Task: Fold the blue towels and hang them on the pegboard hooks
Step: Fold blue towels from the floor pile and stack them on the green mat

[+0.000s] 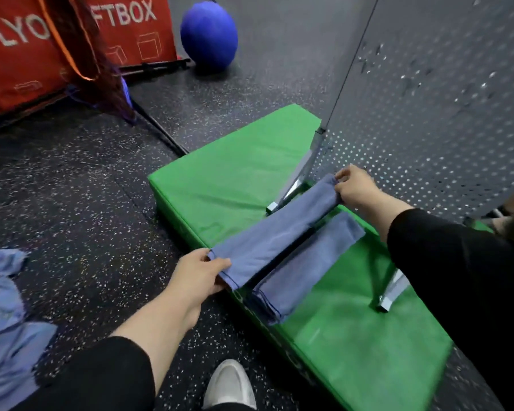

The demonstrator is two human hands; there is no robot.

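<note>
The person is in the middle of folding. The left hand (pixel 201 272) pinches the near end of a long blue towel strip (pixel 272 232), thumb on top and fingers curled under, while the right hand (pixel 355 186) grips the far end with its fingers closed around the bunched cloth. The strip is stretched between the 2 hands, lifted a little over the green mat (pixel 232 176), and runs from the mat's near left edge toward the pegboard (pixel 445 93) on the right.

Just beside it, nearer the middle of the mat, a second folded blue towel (pixel 306 268) lies flat, a narrow rectangle of several layers with its dark stitched hems stacked at the near end.

By my reading, the lengthwise fold on the held towel is done, and the next move is to bring 1 end over to the other or carry it up to a hook. That calls for both ends being kept level so the layers do not slide apart. I cannot make out any hooks clearly on the board from here.

The towels look thin, soft and matte, and likely to sag once slack. The mat is a thick padded slab in smooth, faintly shiny fabric, and the pegboard's metal feet (pixel 294 185) rest on it. A heap of unfolded blue cloths (pixel 5 315) sits on the speckled rubber floor (pixel 80 185) at the left.
</note>
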